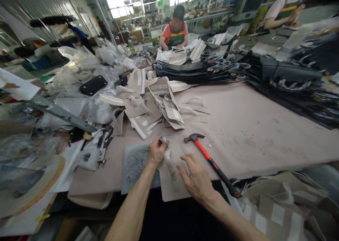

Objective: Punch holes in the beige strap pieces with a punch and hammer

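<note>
My left hand point(156, 151) is closed around a small light-coloured cylindrical thing at the top of a beige cut piece point(173, 186) that lies on a grey pad point(135, 166). A whitish strip point(169, 163) runs down the piece from that hand. My right hand point(194, 175) rests flat on the piece with its fingers spread, just right of the strip. A claw hammer point(212, 161) with a red and black handle lies on the table to the right of my right hand, untouched.
A heap of beige cut pieces point(148, 99) lies beyond my hands. Stacks of black bags and straps point(278, 75) fill the far right. Plastic bags point(87, 64) clutter the left. More beige pieces point(280, 205) sit low right. Two people work at the far end.
</note>
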`<state>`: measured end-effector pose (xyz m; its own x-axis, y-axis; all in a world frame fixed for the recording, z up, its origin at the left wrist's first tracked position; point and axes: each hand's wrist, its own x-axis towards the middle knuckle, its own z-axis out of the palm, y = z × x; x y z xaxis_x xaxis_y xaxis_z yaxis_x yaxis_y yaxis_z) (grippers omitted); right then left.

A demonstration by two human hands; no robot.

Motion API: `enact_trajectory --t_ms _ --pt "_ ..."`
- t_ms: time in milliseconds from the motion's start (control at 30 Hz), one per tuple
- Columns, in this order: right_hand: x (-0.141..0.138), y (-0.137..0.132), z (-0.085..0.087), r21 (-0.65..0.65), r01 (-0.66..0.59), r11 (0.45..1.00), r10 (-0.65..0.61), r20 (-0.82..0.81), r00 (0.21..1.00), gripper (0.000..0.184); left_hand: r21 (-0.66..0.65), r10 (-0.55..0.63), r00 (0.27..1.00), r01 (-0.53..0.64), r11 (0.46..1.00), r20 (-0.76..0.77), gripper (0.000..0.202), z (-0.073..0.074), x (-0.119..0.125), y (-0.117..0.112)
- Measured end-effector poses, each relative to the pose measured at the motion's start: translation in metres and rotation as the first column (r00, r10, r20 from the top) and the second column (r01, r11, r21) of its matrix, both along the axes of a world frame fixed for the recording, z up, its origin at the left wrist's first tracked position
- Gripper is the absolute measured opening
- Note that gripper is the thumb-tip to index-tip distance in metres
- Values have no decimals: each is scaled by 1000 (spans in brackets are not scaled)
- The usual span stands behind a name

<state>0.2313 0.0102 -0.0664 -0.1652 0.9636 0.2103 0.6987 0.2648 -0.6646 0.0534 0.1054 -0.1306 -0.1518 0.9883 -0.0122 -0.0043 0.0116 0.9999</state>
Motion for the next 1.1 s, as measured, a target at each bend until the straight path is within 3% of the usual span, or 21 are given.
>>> enact_trajectory --t_ms 100,200,300,400,500,567,633,667,700,733,767,800,867,900,967,1100 --pt "29 21 -17 80 120 990 -132 165 977 28 -8 -8 1000 8 1000 -14 25 -1 0 0" --pt "64 30 -32 33 232 972 -229 345 910 29 -8 -12 999 12 1000 -36 25 -1 0 0" --pt "86 30 -45 -104 283 953 -199 491 849 31 -11 -18 996 17 1000 -85 23 3 0 1" --pt "94 28 -53 -210 282 936 -136 523 842 26 0 -64 983 65 998 -172 16 8 -2 3" --pt "93 32 -52 -358 313 880 -163 390 906 13 42 -123 952 140 989 -279 11 9 -4 4" --pt "91 36 -45 -585 234 776 -214 105 971 9 81 -132 934 168 982 -332 10 9 -5 2" --pt "86 38 -33 -794 18 607 -335 -236 912 11 115 -125 925 177 977 -358 12 7 -6 0" --pt "83 38 -25 -844 -88 530 -411 -346 844 13 127 -119 925 175 976 -360 12 6 -6 -1" --pt "79 37 -16 -859 -157 487 -463 -406 788 15 135 -111 927 169 976 -358 13 5 -6 -2" --pt "74 36 -6 -856 -171 488 -478 -427 768 18 140 -105 929 164 976 -354 13 4 -5 -3" --pt "69 35 4 -826 -142 545 -448 -430 784 22 145 -100 932 160 976 -349 13 3 -5 -3" --pt "65 34 14 -754 -86 651 -377 -420 825 26 149 -99 933 158 976 -345 13 2 -5 -3" --pt "56 34 32 -478 6 878 -180 -320 930 33 155 -98 934 159 975 -343 13 0 -5 -3" --pt "53 35 39 -322 24 946 -99 -219 971 33 157 -97 933 160 975 -347 14 0 -5 -3" --pt "47 39 49 -125 -15 992 18 22 1000 30 157 -96 927 162 974 -363 14 -1 -5 -3" --pt "46 53 70 -173 -178 969 234 405 884 22 149 -90 915 160 976 -393 10 0 -5 -5"
